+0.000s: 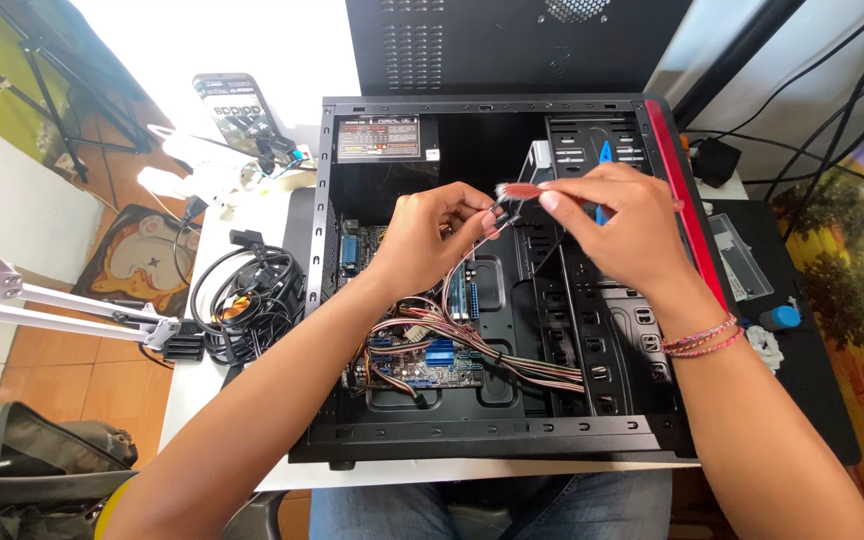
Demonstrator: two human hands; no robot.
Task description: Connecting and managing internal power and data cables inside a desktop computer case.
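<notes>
An open black computer case [342, 300] with a red edge lies flat on a white table. Inside it sits a motherboard [432, 365] crossed by bundles of thin red and white wires [512, 365]. My left hand [430, 235] and my right hand [620, 225] are raised over the middle of the case, close together. Between the fingertips of both is a thin red cable with a small connector [514, 190]. The right hand pinches the connector end, and the left hand pinches the cable just beside it. A power supply [380, 140] sits in the case's far left corner.
A coil of black cables [247, 300] lies left of the case, with a phone [235, 108] and a power strip [214, 170] behind it. A black side panel [512, 45] stands at the back. Small packets and a blue-capped bottle [778, 318] rest on the right.
</notes>
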